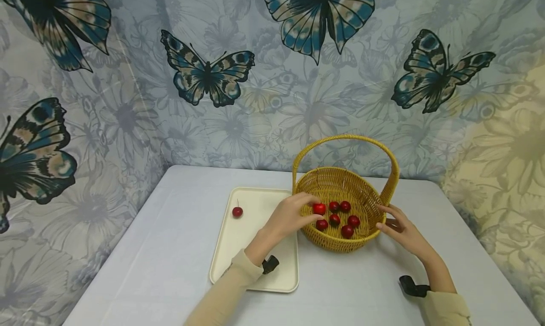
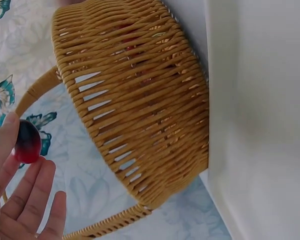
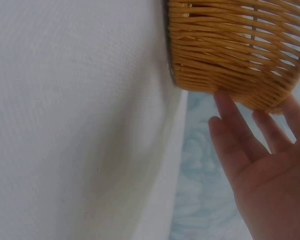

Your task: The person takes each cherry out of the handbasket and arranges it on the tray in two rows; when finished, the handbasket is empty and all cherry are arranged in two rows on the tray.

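So we've got a shiny round red cherry (image 1: 319, 208) pinched between thumb and fingers of the left hand (image 1: 291, 214), a bit right of centre in the head view. It's held over the left part of a round golden-brown woven basket (image 1: 336, 245) with a tall arched handle (image 1: 347, 137), and the left wrist view shows it clear of the rim. Six dark red cherries (image 1: 334, 220) lie on the basket's floor, and one dark red cherry with a thin stem (image 1: 237, 212) sits alone at the upper left of a cream rectangular tray (image 1: 238, 245), just beside the basket on the white-covered table (image 1: 166, 250).

The right hand (image 1: 402, 233) is at the basket's right side in the head view, fingers apart and fairly straight, tips against the wicker. We'd call that steadying, though we can't tell how hard it presses.

Our read on the step: this cherry is joining the others and is about at the let-go stage, but a single moment doesn't prove which way it's headed. If we're right, the next move calls for the left hand to dip lower inside the rim and part thumb and fingers gently so nothing rolls, with the right hand bracing the basket. After that we'd go for the stemmed one on the tray, by its body
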`<state>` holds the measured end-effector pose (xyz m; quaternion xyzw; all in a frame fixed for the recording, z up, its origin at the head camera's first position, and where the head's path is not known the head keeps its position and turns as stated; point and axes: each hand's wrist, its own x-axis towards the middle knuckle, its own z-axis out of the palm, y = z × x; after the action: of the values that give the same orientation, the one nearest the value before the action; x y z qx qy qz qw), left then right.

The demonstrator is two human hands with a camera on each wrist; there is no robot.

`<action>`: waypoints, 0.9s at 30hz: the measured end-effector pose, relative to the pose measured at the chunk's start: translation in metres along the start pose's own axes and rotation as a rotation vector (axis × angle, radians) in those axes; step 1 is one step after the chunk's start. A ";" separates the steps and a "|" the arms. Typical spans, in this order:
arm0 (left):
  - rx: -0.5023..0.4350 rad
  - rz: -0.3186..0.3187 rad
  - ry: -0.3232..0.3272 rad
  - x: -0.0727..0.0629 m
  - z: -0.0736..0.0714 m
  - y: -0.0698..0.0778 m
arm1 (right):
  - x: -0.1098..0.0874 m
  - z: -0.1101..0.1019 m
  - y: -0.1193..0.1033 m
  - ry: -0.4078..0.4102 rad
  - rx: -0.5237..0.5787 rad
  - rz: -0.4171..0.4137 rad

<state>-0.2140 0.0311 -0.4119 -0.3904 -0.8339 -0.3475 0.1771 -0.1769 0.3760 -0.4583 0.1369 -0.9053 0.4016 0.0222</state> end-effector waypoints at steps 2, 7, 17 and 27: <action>0.002 -0.009 0.001 -0.002 -0.004 -0.001 | 0.000 0.000 0.000 -0.002 -0.001 0.004; 0.002 -0.040 0.000 -0.007 -0.013 -0.006 | 0.000 0.000 0.001 0.005 -0.002 0.000; -0.046 -0.134 -0.033 -0.017 -0.031 -0.022 | 0.000 0.001 -0.001 -0.003 -0.002 0.013; -0.082 -0.240 -0.040 -0.024 -0.046 -0.043 | 0.001 0.000 0.000 0.004 -0.001 -0.001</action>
<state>-0.2310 -0.0335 -0.4124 -0.3014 -0.8631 -0.3924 0.1015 -0.1773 0.3755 -0.4581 0.1366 -0.9053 0.4014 0.0243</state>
